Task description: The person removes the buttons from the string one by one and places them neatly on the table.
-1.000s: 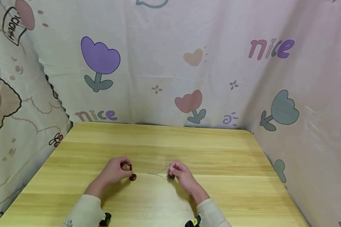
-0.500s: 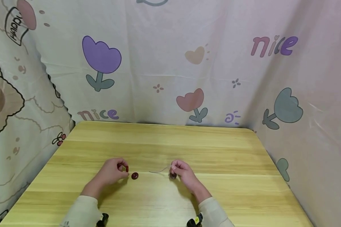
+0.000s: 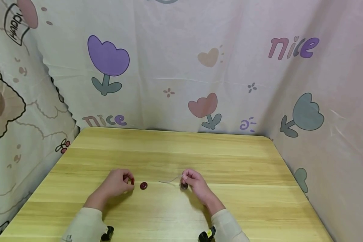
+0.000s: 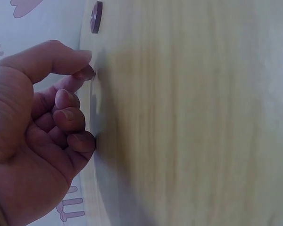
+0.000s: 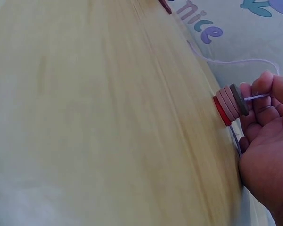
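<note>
My left hand (image 3: pixel 116 185) pinches a small red piece (image 3: pixel 132 182), seen edge-on, that looks like a button; in the left wrist view the fingers mostly hide it. Just to the right of that hand, a dark red button (image 3: pixel 143 186) lies on the table, seen again as a thin disc (image 4: pixel 96 17) past the thumb. My right hand (image 3: pixel 196 183) pinches a thin pale cord (image 5: pixel 257 97) between thumb and fingers. Several buttons (image 5: pixel 228 104), red, pinkish and dark grey, hang stacked on the cord below the fingertips. The cord's free end (image 3: pixel 167 182) reaches left toward the loose button.
The wooden table (image 3: pixel 175 151) stretches beyond and to both sides of my hands. A printed cloth (image 3: pixel 157 67) hangs behind its back edge and along the sides. Dark wrist cameras (image 3: pixel 206 234) sit at the sleeves.
My left hand has let go of the dark red button and drawn back to the left, the red piece still between its fingers. The right hand with the cord has stayed nearly still.
</note>
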`<state>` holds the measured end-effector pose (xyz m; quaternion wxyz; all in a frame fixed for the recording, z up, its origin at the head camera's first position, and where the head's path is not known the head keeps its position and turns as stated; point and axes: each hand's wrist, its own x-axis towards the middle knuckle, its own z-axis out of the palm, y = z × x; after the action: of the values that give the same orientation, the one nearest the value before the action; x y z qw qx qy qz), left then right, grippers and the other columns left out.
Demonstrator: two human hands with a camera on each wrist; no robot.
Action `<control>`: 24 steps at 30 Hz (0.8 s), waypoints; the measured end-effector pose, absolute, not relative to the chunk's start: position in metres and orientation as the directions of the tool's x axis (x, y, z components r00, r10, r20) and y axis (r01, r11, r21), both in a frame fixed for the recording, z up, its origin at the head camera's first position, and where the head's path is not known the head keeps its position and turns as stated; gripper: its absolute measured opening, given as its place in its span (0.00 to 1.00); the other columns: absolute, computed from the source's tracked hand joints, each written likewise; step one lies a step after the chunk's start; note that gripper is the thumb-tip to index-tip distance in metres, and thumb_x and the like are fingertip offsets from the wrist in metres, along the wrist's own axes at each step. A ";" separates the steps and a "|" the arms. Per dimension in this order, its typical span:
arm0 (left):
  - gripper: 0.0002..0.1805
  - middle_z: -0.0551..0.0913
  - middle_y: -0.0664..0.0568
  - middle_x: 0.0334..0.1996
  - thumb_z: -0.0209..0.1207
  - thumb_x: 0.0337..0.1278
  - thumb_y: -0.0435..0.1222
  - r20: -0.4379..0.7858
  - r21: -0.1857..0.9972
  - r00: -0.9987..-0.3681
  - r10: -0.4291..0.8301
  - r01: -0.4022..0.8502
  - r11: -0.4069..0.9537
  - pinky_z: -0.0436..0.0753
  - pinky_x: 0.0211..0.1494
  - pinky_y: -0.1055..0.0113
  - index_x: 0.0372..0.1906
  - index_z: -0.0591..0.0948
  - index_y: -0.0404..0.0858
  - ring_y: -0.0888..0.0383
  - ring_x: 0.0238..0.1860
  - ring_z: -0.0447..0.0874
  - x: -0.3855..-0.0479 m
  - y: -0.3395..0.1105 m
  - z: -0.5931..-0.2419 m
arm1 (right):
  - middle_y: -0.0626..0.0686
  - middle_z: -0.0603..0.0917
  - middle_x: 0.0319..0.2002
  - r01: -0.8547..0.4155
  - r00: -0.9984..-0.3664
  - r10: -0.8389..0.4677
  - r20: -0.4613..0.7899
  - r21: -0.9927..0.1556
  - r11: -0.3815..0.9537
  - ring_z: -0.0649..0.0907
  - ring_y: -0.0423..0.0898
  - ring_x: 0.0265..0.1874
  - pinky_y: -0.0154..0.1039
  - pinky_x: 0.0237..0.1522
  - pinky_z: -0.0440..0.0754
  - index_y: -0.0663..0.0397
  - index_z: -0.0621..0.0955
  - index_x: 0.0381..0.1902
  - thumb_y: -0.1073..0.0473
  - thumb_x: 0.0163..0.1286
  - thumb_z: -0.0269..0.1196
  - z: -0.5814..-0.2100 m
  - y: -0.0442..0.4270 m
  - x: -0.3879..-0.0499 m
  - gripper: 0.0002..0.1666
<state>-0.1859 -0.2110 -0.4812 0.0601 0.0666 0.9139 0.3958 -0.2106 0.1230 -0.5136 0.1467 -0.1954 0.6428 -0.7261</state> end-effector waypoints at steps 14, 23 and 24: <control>0.11 0.73 0.52 0.21 0.75 0.44 0.30 -0.087 0.733 -0.985 0.146 0.036 0.679 0.71 0.30 0.65 0.34 0.84 0.38 0.56 0.26 0.70 -0.184 -0.212 -0.482 | 0.56 0.73 0.30 -0.043 -0.884 -0.457 0.102 -0.989 -0.139 0.76 0.48 0.32 0.38 0.39 0.74 0.83 0.66 0.39 0.67 0.78 0.50 -0.514 0.123 -0.210 0.16; 0.12 0.74 0.54 0.22 0.78 0.42 0.33 -0.068 0.721 -0.985 0.161 0.063 0.691 0.72 0.33 0.63 0.33 0.85 0.39 0.56 0.27 0.71 -0.182 -0.218 -0.485 | 0.55 0.74 0.31 -0.050 -0.880 -0.462 0.107 -0.990 -0.134 0.76 0.48 0.32 0.39 0.40 0.74 0.81 0.67 0.39 0.67 0.78 0.50 -0.515 0.123 -0.211 0.15; 0.12 0.74 0.54 0.22 0.78 0.42 0.33 -0.071 0.719 -0.985 0.160 0.061 0.692 0.72 0.33 0.63 0.33 0.85 0.40 0.56 0.27 0.71 -0.182 -0.218 -0.485 | 0.55 0.74 0.31 -0.051 -0.881 -0.462 0.107 -0.990 -0.132 0.76 0.48 0.32 0.39 0.40 0.74 0.81 0.67 0.39 0.67 0.78 0.50 -0.515 0.123 -0.210 0.15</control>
<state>-0.1821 -0.2179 -0.4849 0.0641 0.0602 0.9176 0.3876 -0.2105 0.1231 -0.5153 0.1416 -0.1993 0.6433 -0.7255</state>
